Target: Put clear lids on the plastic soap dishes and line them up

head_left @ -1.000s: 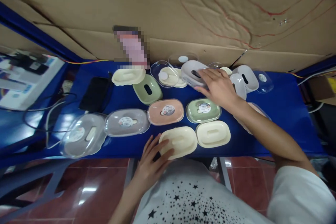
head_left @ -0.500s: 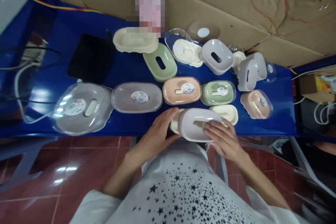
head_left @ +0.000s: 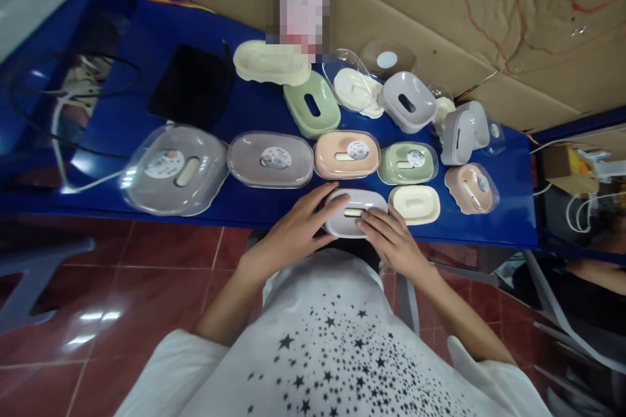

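At the front edge of the table, a light grey oval plastic dish with a slot in it [head_left: 342, 224] sits between my hands. Cream colour shows through its slot. My left hand [head_left: 306, 221] grips its left end, with one finger lying over the top. The fingers of my right hand [head_left: 391, 238] press on the right part of its top, beside the slot. Just right of my right hand lies a cream oval tray [head_left: 415, 203]. Behind them stand a peach dish [head_left: 327, 159] and a green dish [head_left: 398, 158], both under clear lids with round labels.
Two lidded grey boxes, a large one [head_left: 171, 186] and a longer one [head_left: 239, 166], stand to the left on the blue table [head_left: 264, 205]. Unlidded dishes, including a green one [head_left: 325, 124], fill the back. A black flat object [head_left: 190, 85] and cables lie at the left.
The grey dish has come down level over the cream piece that stuck out at its left. My left hand has moved onto its top, and the whole view has shifted slightly.
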{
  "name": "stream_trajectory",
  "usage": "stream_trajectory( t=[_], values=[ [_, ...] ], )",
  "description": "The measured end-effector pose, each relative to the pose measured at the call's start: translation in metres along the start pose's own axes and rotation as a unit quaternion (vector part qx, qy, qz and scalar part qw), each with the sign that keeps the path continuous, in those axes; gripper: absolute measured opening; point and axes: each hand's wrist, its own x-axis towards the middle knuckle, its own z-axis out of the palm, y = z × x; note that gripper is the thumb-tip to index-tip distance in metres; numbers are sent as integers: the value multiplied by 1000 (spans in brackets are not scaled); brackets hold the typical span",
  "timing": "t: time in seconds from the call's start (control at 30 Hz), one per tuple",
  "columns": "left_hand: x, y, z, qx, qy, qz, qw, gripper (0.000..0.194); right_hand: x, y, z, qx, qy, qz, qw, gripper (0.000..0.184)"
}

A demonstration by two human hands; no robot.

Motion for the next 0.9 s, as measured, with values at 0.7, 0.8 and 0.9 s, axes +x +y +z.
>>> stream_trajectory(
  t=[0.7,0.8,0.9],
  values=[
    [4,7,-6,-20,4,-64,998,61,209,157,-43,31,-22,20,999,28],
    [3,10,-4,-13,8,-74,997,66,219,160,-43,90,-5,15,996,30],
    [3,12,-2,-9,15,-87,996,79,176,134,-63,147,74,41,986,30]
  ],
)
